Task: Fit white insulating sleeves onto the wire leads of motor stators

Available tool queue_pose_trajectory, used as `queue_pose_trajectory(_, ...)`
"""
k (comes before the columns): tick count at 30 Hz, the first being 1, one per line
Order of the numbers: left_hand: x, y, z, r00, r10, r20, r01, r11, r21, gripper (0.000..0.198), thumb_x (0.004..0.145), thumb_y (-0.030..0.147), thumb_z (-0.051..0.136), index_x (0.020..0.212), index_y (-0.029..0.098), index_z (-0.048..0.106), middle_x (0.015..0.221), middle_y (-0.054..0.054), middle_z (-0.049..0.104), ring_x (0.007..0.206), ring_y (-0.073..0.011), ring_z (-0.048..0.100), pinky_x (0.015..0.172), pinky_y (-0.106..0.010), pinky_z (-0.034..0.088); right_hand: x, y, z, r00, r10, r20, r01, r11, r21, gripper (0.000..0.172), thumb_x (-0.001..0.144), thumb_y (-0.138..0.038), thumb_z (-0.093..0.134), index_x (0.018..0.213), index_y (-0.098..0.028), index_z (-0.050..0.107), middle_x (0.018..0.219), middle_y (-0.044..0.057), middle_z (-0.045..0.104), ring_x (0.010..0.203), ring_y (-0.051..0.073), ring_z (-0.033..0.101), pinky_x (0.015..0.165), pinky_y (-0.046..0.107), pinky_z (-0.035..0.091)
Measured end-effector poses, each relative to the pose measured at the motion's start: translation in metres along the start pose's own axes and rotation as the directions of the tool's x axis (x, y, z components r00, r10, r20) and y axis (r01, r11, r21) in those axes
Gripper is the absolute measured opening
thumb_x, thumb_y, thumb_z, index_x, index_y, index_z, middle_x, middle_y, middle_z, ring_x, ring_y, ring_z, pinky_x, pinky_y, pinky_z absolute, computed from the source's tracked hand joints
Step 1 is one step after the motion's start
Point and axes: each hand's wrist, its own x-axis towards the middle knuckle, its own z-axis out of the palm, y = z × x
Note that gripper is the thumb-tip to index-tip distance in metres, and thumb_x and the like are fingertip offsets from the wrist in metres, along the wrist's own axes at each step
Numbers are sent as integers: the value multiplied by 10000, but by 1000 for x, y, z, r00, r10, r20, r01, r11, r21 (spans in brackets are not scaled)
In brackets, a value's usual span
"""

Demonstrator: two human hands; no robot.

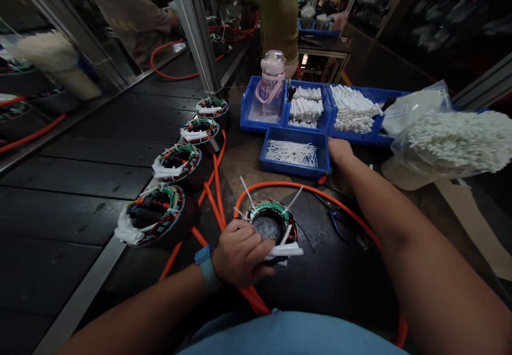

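Stator (pixel 276 221) at 6 o'clock, close before me. Left hand (pixel 240 251) closed over near rim and white sleeving (pixel 287 249). Right hand (pixel 339 151) at 1 o'clock, touching tie bin (pixel 294 171) corner; fingers hidden, grip unreadable. Best, I judge: press down flat, orange cable (pixel 320 191) clear.

Left hand (pixel 242 251) on wound stator (pixel 276 208)

Wound stator (pixel 272 208) lies flat, white ties (pixel 295 199) upright, near blue tray (pixel 294 169).

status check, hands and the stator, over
Left hand gripping the wound stator. Right hand at edge of the blue tie bin, grip unclear. Orange hose loops round the stator, pliers beside it.
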Motion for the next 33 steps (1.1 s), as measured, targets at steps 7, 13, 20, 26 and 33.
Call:
queue_pose_trajectory(7,-2,-2,1,999,35,-7,-35,999,39,481,950,468,238,920,169,614,598,-14,570,578,-143,471,683,-340,367,-67,6,-36,971,129,-203,-96,982,163,313,847,-177,403,1083,-92,590,1094,213,592,974,290,601,804,384,460)
queue_pose_trajectory(13,-3,-2,-3,996,50,81,-54,998,46,455,939,477,303,1025,146,603,692,-33,603,657,-168,504,732,-352,373,-206,-32,-47,986,107,-132,97,278,956,314,819,-325,537,1113,-250,457,860,27,667,690,178,639,635,331,529)
queue_pose_trajectory(20,3,11,-17,962,-53,267,21,992,121,483,921,516,337,1073,128,582,831,-70,611,825,-216,517,866,-382,360,-305,-98,-38,999,-5,-53,52,-58,997,150,784,-314,642,851,-227,540,648,-22,612,546,133,592,491,255,507)
queue_pose_trajectory(26,10,21,-27,920,-112,374,52,985,168,573,802,633,488,1019,109,573,844,-84,586,849,-247,511,856,-388,355,-313,-111,-35,966,158,-204,198,54,979,161,784,-292,637,905,-234,548,849,14,638,695,157,642,640,318,557)
queue_pose_trajectory(33,10,24,-25,920,-137,368,71,980,186,470,795,556,555,951,113,567,852,-94,575,851,-251,505,821,-389,343,-292,-110,-49,992,-123,38,-42,-34,999,265,743,-362,653,907,-210,511,694,4,660,579,159,635,549,307,543)
